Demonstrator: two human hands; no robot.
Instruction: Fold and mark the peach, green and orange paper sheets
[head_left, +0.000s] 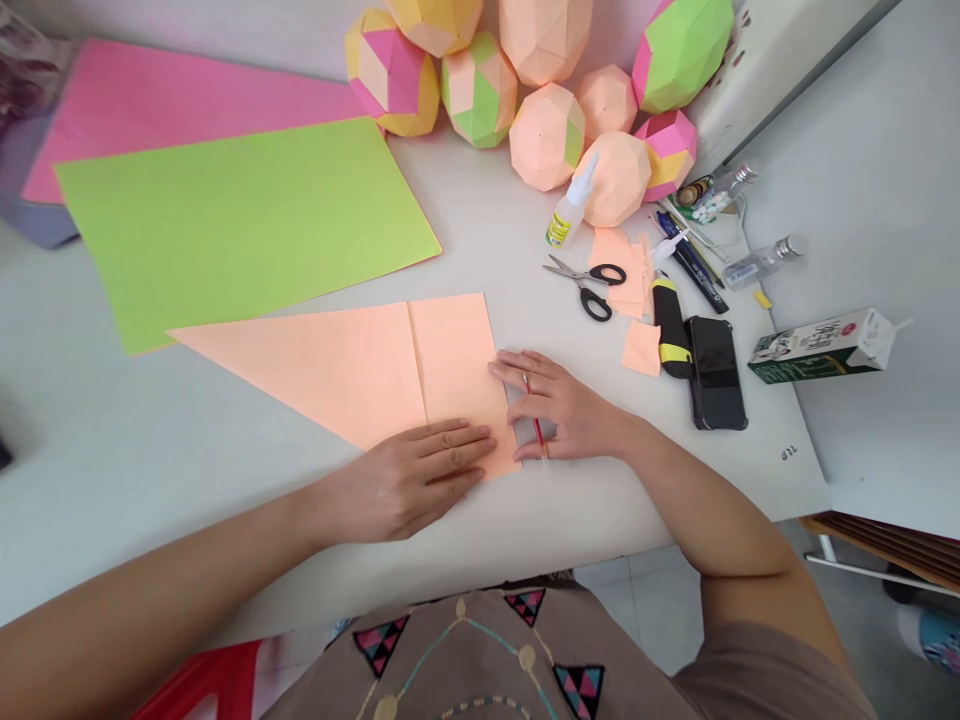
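A folded peach paper sheet (pixel 360 365) lies on the white table (pixel 112 450), a triangle with a rectangular flap at its right. My left hand (pixel 409 475) lies flat on the paper's lower edge, fingers stretched out. My right hand (pixel 559 405) rests at the paper's right edge, fingers pressed on it, with a thin red pencil (pixel 534 420) held between the fingers.
A green sheet (pixel 240 215) and a pink sheet (pixel 172 100) lie at the back left. Several paper polyhedron balls (pixel 547 135) crowd the back. To the right sit a glue bottle (pixel 568 212), scissors (pixel 589 285), peach paper squares (pixel 640 348), a highlighter (pixel 669 325), a phone (pixel 716 372) and a milk carton (pixel 821 345).
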